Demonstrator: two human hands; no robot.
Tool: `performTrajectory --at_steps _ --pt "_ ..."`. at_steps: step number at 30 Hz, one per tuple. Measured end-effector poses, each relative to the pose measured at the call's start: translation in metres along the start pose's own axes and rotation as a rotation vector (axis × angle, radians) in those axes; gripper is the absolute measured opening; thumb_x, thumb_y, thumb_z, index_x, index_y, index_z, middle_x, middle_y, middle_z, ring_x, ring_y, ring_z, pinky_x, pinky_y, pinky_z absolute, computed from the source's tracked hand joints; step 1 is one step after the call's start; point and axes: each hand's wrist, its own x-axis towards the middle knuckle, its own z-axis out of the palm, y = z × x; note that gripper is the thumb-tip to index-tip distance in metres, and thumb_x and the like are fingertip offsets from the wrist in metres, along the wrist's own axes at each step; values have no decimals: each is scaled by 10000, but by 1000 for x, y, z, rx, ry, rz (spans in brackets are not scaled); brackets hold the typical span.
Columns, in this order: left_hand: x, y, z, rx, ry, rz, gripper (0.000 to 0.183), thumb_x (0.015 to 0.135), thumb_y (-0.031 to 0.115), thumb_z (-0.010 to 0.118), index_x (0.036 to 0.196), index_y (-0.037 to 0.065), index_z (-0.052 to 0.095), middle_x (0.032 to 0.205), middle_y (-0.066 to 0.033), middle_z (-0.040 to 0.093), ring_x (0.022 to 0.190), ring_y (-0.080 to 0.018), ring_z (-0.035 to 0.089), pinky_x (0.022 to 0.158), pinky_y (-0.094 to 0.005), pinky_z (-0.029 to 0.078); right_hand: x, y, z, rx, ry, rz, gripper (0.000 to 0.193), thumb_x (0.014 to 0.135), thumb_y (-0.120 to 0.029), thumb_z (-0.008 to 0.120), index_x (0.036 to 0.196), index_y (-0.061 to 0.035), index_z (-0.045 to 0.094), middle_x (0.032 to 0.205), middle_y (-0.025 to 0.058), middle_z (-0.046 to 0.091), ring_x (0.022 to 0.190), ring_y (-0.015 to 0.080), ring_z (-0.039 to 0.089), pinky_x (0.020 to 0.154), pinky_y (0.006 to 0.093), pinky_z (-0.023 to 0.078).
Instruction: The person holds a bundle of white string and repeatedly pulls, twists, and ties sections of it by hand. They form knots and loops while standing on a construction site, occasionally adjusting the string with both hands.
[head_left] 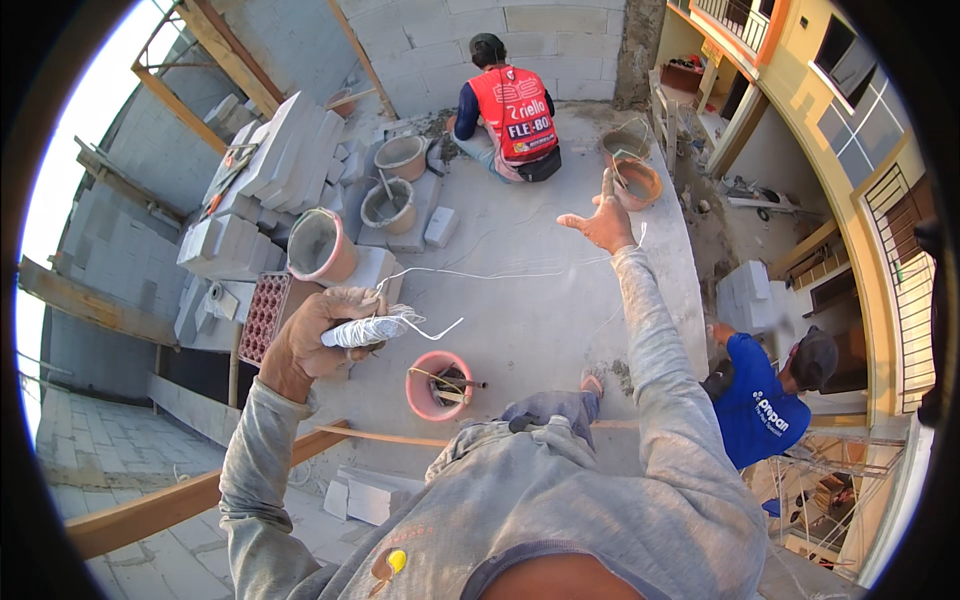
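Observation:
My left hand (335,325) is wrapped round a bundle of white string (362,332), wound on a core that I cannot make out. A loose tail sticks out from the bundle. From there a thin strand (490,276) runs across to my right wrist, where a short bit of string (642,235) shows at the heel of the hand. My right hand (605,222) reaches forward, thumb and index finger stretched apart; its other fingers are mostly hidden. Beyond its fingertips stands an orange bucket (637,186). Below and between my arms is a pink bucket (440,385) with tools in it.
A person in a red vest (515,115) squats by the block wall (560,45). Another in a blue shirt (760,405) is at the right, beyond the slab edge (690,270). Mortar buckets (322,246) and stacked white blocks (285,150) stand left. A wooden beam (190,503) crosses lower left.

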Motion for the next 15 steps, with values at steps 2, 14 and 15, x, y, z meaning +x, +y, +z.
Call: performTrajectory --at_steps 2,14,15 --pt "9 -12 1 -49 -46 26 236 996 199 595 954 -31 629 825 -95 638 645 -130 587 477 -242 448 -20 0 33 -204 -27 54 1531 584 -598 921 1581 13 -67 1453 382 398 1332 451 477 1087 475 440" --pt "33 -44 -4 225 282 111 181 983 167 619 1023 6 691 869 -18 669 668 -66 600 522 -231 454 -99 55 25 671 -346 132 1227 770 -334 852 1604 -31 5 1534 246 388 1422 364 406 1127 454 420" --pt "35 -46 -6 243 332 125 181 986 169 617 1026 13 699 865 -8 671 674 -61 600 526 -229 453 -109 59 22 883 -224 168 1095 832 -275 797 1603 -21 62 1491 229 442 1381 344 458 1103 439 446"
